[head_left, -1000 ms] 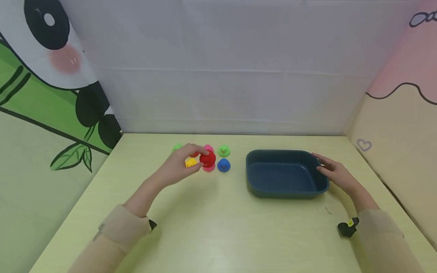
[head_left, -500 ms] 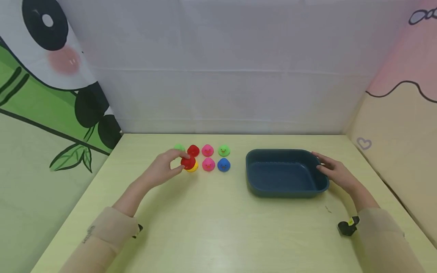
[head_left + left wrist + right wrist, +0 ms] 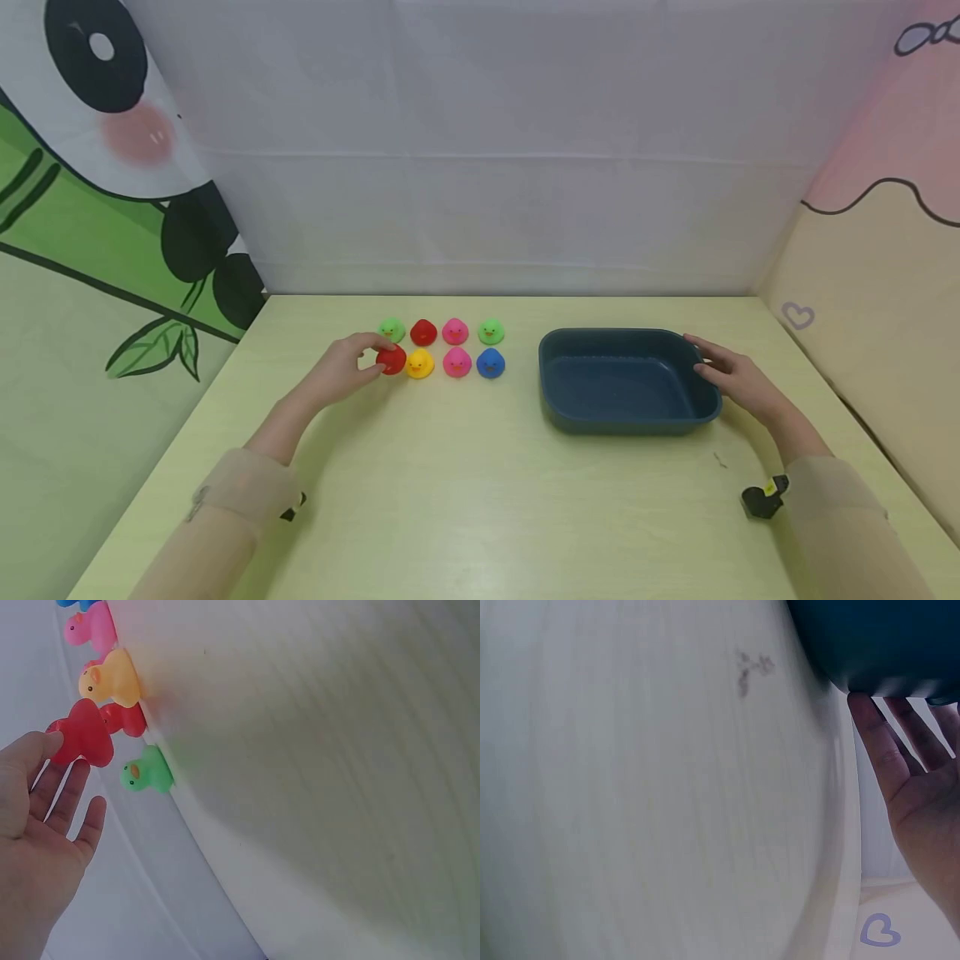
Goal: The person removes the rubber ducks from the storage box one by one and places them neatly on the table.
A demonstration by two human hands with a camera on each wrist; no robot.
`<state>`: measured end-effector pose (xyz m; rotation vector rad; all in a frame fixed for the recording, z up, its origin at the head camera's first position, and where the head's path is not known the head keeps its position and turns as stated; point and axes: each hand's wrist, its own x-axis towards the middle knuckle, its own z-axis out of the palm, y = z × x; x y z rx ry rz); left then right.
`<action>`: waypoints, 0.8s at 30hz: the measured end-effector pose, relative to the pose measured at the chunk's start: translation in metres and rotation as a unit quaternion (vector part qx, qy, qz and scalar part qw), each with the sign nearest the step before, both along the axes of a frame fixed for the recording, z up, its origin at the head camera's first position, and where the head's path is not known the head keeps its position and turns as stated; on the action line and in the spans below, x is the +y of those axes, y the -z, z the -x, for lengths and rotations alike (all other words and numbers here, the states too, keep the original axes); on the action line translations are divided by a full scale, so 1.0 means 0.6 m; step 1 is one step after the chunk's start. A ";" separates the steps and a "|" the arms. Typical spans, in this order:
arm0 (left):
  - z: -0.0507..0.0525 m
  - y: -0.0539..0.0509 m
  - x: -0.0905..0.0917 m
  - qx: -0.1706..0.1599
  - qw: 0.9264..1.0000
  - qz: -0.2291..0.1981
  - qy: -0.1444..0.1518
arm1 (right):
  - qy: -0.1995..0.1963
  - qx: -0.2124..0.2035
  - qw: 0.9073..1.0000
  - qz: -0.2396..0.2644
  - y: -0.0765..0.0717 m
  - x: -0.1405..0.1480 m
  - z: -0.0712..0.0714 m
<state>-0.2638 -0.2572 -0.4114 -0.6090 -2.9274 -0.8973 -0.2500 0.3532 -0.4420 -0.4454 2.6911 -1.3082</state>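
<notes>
My left hand (image 3: 347, 367) pinches a red rubber duck (image 3: 391, 360) between thumb and fingers, at the left end of the front row of ducks. In the left wrist view the red duck (image 3: 81, 736) is tilted; I cannot tell whether its base touches the table. Right beside it sits a yellow duck (image 3: 420, 363), with a light green duck (image 3: 392, 330) behind. On the right, my right hand (image 3: 738, 383) touches the end of a dark blue plastic bin (image 3: 630, 427). In the right wrist view its fingers (image 3: 881, 746) lie fairly straight against the bin's outer wall.
Another red duck (image 3: 423, 332), two pink ducks (image 3: 455, 331), a second green duck (image 3: 491, 332) and a blue duck (image 3: 491, 363) stand in two rows. A pale wooden table (image 3: 480, 500) bears everything. A white cloth wall (image 3: 487, 208) rises behind it.
My left hand has carried the red duck leftward, from over the front pink duck past the yellow one to the row's left end. My right hand and the bin stay put.
</notes>
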 end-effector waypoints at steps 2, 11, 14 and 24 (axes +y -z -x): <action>0.006 0.005 -0.004 -0.004 1.000 0.002 -0.001 | 0.001 0.001 1.000 -0.002 0.001 0.000 0.001; 0.032 0.026 -0.016 -0.029 0.999 0.017 -0.008 | 0.004 -0.007 1.000 0.002 0.000 0.000 0.001; 0.040 0.031 -0.019 -0.036 0.999 0.019 -0.010 | 0.005 -0.007 1.000 0.001 -0.003 0.000 -0.001; 0.044 0.029 -0.016 -0.080 0.997 0.017 -0.015 | 0.006 -0.006 1.000 0.001 -0.010 -0.002 -0.005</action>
